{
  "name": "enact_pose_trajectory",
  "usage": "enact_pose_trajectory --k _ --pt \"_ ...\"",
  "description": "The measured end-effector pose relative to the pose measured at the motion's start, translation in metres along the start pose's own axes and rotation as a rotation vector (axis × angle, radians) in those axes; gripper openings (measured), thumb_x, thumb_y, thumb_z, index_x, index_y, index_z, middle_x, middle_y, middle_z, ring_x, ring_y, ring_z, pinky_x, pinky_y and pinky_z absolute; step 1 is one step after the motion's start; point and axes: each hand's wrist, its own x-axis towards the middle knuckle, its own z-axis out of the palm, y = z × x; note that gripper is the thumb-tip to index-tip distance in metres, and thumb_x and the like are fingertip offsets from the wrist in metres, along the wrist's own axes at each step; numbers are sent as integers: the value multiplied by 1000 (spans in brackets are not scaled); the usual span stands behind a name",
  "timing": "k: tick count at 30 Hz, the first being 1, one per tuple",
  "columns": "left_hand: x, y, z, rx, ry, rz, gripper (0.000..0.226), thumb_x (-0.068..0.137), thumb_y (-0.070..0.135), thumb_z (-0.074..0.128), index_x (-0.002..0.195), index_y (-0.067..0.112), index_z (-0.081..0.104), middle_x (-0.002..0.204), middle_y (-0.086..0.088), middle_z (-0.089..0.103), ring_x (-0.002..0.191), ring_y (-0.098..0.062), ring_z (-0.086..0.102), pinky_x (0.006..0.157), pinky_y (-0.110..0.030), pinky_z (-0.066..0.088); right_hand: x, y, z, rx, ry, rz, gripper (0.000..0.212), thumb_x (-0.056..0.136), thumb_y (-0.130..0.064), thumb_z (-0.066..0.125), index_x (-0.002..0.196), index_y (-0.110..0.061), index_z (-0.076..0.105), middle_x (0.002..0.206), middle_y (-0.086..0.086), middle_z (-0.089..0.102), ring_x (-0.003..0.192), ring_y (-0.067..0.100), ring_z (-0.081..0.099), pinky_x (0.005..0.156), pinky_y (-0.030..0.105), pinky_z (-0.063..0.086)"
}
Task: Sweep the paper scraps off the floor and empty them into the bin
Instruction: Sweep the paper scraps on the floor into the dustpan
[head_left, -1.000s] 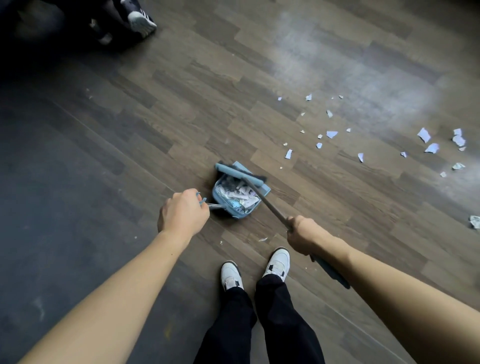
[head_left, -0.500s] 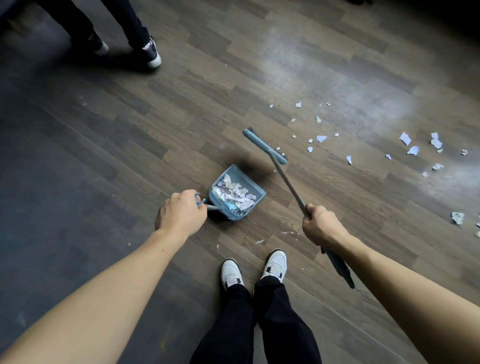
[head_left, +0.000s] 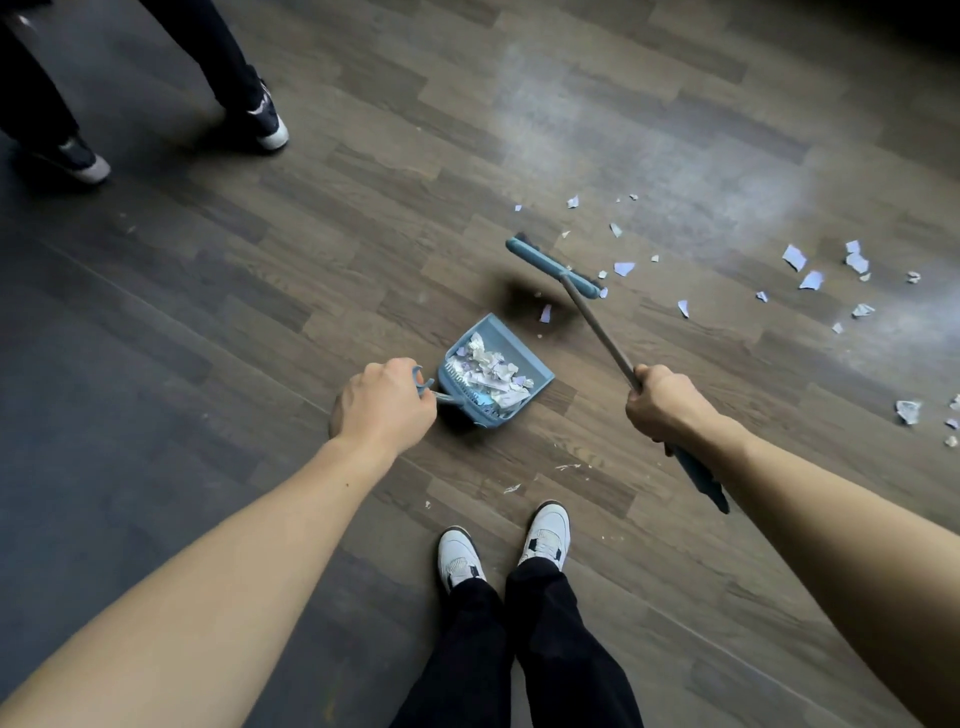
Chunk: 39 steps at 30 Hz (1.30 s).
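The left hand (head_left: 384, 402) grips the dustpan (head_left: 491, 328) handle, the right hand (head_left: 662, 402) the broom (head_left: 553, 267) shaft. Paper scraps (head_left: 623, 268) lie beside the broom head; any print is unreadable.

Bare floor (head_left: 156, 322) lay open left of the left fingers (head_left: 406, 372); the dustpan (head_left: 492, 335) sat just right, another person's shoes (head_left: 270, 131) farther ahead.

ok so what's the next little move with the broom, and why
Probably draw the broom head back toward the dustpan. The right hand grips the handle with the head out among loose scraps, one scrap lies between head and pan mouth, and the left hand holds the pan open toward it.
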Motion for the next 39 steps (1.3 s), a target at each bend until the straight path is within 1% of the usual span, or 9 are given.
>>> enact_pose_trajectory --k 9,11,14,16,20,26,30,36,39 --pt "13 32 -4 48 -5 12 19 86 28 52 95 15 62 98 -16 66 94 -39 60 76 -37 47 16 -8 11 -58 -156 -6 33 88 -7 37 114 -1 56 78 15 60 47 26 61 35 28 48" --pt "14 32 -6 54 -4 6 17 86 27 52 93 15 62 98 -16 66 94 -39 60 76 -37 47 7 -6 15 -45 -179 -19 34 89 -7 39 116 -2 58 76 14 61 46 24 60 34 29 50" --pt "16 32 -9 52 -1 3 15 86 27 52 90 15 61 97 -16 66 93 -39 60 76 -37 47 -11 2 16 -20 -237 -39 38 90 -8 40 124 -7 59 71 10 59 40 19 56 30 22 42" --pt "16 33 -9 46 -3 -9 15 86 27 52 90 17 62 97 -16 66 94 -38 60 76 -37 48 -26 10 13 -6 -258 -48 41 91 -14 42 129 -14 58 75 8 61 41 18 57 30 21 41" --pt "15 36 -11 35 -2 -8 15 85 27 53 88 16 62 96 -15 66 92 -38 61 77 -37 50 -48 18 -5 58 -225 -69 38 94 -16 41 128 -20 59 79 13 65 47 24 59 33 24 44" --pt "15 33 -5 41 18 4 18 85 27 52 92 14 64 98 -17 66 94 -39 61 77 -37 49 -34 12 2 82 -96 -52 28 93 -12 36 112 -12 57 80 18 62 48 30 60 33 30 49" --pt "17 28 -3 60 22 12 20 86 28 52 95 15 64 100 -16 66 95 -39 61 78 -37 48 -33 2 29 94 -127 -20 31 91 -9 36 114 -10 56 85 18 60 53 32 62 37 36 54" --pt "13 23 1 77 1 -3 20 86 29 51 94 15 63 98 -15 66 95 -37 61 76 -37 48 -57 0 45 120 -210 13 38 93 -13 39 125 -14 59 83 16 64 47 26 58 36 33 53" --pt "10 18 -10 47 -11 35 19 87 28 50 94 15 63 98 -14 67 95 -37 61 76 -35 47 -77 -1 22 145 -147 12 38 95 -15 37 128 -16 56 84 15 62 48 25 56 36 32 52"
